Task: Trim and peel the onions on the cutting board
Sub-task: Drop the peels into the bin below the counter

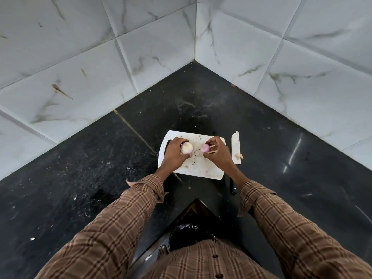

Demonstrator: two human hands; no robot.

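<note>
Two onions held over cutting board (198, 172): larger onion (186, 148) cupped in left hand (173, 153); smaller onion (205, 148) pinched in right hand (218, 151), likely for peeling. Knife (235, 148) parked beside board, within reach.

Black speckled stone countertop (84, 174) fills the lower and middle frame, meeting in a corner at centre top. A thin seam (132, 129) runs diagonally across it, left of centre. White marble-look wall tiles (80, 57) with grey veining cover the upper frame on both sides. Pale crumbs and flecks (32, 239) scattered lower left. Brown plaid shirt (201, 260) at bottom edge.
</note>
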